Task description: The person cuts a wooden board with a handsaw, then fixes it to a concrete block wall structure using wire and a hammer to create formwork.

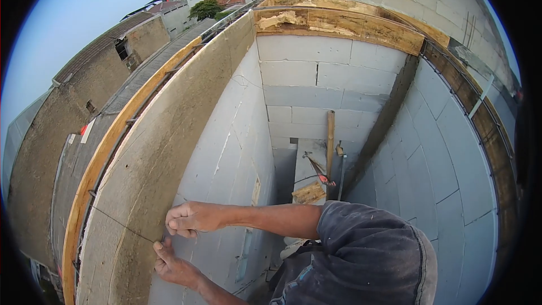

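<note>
Straight across beam [164, 141], thin wire [123, 224] reaches left grip [176, 270].

A thin, dark wire [122, 223] ran nearly straight across the broad face of a long board [186, 118], slanting down from its outer edge to the left hand [176, 270], where the wire's end was hidden. The board, mottled grey-brown and darker along its inner side, topped the pale wall [226, 141].

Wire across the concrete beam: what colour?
The wire looks dark, nearly black; head view.
</note>
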`<state>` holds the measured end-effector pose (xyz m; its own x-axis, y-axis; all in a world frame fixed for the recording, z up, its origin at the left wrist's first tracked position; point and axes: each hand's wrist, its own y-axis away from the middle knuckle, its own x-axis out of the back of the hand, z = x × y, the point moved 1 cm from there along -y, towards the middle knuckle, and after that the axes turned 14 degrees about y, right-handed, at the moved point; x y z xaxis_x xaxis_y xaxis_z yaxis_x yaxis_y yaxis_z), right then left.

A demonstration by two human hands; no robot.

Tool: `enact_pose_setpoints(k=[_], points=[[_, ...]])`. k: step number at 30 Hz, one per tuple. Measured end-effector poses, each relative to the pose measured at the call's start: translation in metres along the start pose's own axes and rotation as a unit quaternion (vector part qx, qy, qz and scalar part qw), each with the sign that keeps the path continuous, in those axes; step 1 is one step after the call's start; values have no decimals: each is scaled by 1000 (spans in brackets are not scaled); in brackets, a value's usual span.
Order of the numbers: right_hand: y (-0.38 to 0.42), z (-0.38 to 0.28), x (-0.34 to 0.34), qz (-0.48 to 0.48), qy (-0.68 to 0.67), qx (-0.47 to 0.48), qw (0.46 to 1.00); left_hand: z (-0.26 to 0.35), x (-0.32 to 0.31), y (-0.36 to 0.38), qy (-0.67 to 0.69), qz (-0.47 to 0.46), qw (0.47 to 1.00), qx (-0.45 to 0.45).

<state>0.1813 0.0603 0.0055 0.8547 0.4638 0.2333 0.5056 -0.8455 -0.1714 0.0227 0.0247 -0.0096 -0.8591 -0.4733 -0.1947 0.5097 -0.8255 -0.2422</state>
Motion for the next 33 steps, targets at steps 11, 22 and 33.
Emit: enact_pose_setpoints(k=[11, 22, 33], points=[[12, -26, -7, -219, 20, 18, 975, 4, 6, -3, -11, -27, 999, 33], [-3, 9, -31, -136, 331, -72, 931, -8, 6, -9, 18, -22, 1000, 5], [-2, -1, -4, 94, -64, -133, 985, -5, 9, -10, 53, -30, 998, 12]])
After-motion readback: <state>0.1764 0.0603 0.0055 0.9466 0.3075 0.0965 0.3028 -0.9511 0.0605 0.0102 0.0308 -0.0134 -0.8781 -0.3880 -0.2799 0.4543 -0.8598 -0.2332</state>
